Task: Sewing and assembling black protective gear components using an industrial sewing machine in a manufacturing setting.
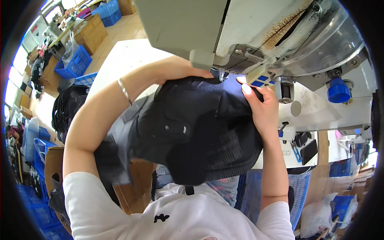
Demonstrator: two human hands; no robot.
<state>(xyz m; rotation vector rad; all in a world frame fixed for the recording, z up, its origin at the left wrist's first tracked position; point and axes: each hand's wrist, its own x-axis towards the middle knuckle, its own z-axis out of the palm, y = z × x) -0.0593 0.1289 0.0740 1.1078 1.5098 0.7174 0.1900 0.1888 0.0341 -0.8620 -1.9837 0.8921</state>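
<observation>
A black fabric bag (160, 124), with a ribbed mesh part near its lower right, lies bunched over the edge of the white sewing table and hangs toward my lap. Its upper edge sits under the needle area of the sewing machine (219, 74). My left hand (180, 69) grips that edge left of the needle, thumb stretched along the top and the other fingers mostly hidden. On the other side, my right hand (262, 106) pinches the bag's upper right corner between thumb and fingers. A lit bluish patch of cloth shows between the hands.
The machine head (184, 28) hangs low over both hands. Small scissors with blue handles (296, 152) and a dark phone-like slab (308, 152) lie at right. Black bags (68, 108) are piled at left, near blue crates (74, 62) and a cardboard box (54, 166).
</observation>
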